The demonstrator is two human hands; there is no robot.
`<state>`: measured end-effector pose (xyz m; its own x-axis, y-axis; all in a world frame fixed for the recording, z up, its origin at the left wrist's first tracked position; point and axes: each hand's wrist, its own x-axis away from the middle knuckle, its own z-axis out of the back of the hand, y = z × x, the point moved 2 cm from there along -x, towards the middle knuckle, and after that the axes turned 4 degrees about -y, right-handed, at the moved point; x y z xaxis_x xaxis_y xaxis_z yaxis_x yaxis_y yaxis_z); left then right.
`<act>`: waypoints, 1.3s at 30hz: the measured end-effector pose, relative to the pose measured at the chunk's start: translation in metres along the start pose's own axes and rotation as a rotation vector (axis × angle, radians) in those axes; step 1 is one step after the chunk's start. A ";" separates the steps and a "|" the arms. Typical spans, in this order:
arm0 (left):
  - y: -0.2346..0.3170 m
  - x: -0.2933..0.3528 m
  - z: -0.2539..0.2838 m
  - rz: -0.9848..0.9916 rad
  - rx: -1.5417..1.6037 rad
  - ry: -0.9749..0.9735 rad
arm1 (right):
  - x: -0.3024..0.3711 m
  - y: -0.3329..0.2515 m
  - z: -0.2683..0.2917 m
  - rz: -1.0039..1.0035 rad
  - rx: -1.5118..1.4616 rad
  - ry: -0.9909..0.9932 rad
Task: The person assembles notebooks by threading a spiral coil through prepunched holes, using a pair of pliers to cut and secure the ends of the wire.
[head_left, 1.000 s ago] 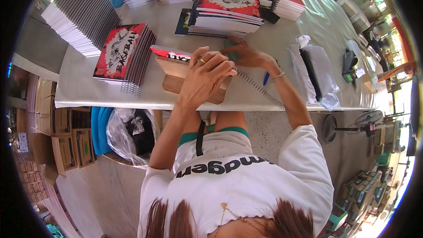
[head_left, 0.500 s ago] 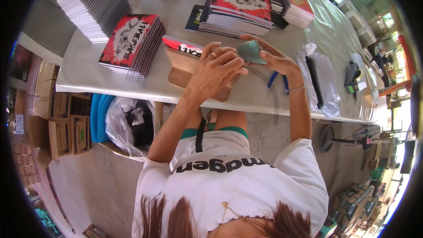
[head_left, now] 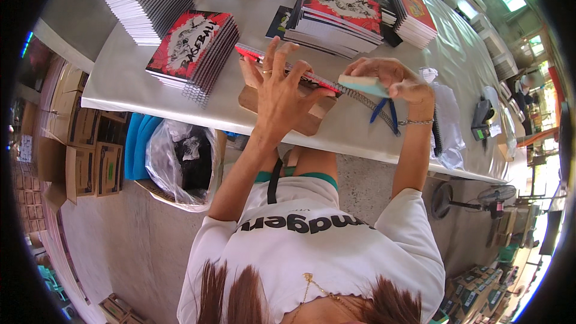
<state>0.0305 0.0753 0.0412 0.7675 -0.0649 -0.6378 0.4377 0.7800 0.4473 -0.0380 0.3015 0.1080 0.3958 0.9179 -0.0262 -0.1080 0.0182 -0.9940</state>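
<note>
My left hand [head_left: 281, 87] presses a red-covered notebook [head_left: 248, 52] against a wooden stand [head_left: 249, 99], thumb on the near side and fingers over the far side. A wire coil [head_left: 360, 97] runs from the notebook's right end along its spine edge and trails over the table. Above that coil my right hand [head_left: 393, 78] grips a flat teal-and-cream pad [head_left: 365, 84], whose material I cannot make out. Blue-handled pliers [head_left: 390, 110] lie under the coil beside my right wrist.
Bound notebooks [head_left: 192, 48] are stacked at the left, beside a taller stack [head_left: 141, 3]. More notebooks [head_left: 339, 18] stand at the back. Black coils on plastic wrap [head_left: 450, 126] lie at the right. Below the table edge stands a plastic-lined box [head_left: 180, 162].
My right hand has moved right and turned the pad flatter, away from my left hand. My left fingers have spread along the notebook. The whole view has shifted slightly.
</note>
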 end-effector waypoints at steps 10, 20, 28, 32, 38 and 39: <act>-0.003 -0.002 0.001 0.001 0.086 -0.087 | -0.017 -0.003 -0.010 -0.336 0.426 0.125; -0.017 -0.011 0.003 -0.010 0.212 -0.032 | -0.033 -0.002 -0.013 -0.270 0.552 0.210; -0.013 -0.006 0.010 -0.017 0.184 -0.083 | -0.032 0.006 -0.019 -0.126 0.153 0.264; -0.009 -0.008 0.010 -0.040 0.116 -0.045 | -0.043 0.031 0.012 -0.495 1.078 0.270; -0.015 -0.006 0.014 0.016 0.041 -0.021 | -0.051 0.025 -0.007 -0.289 0.574 0.237; -0.014 -0.011 0.014 0.023 0.033 -0.041 | -0.050 0.041 0.006 -0.451 0.899 0.256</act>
<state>0.0223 0.0561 0.0511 0.7956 -0.0732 -0.6013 0.4346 0.7605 0.4824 -0.0677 0.2583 0.0688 0.7387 0.6428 0.2027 -0.5005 0.7246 -0.4738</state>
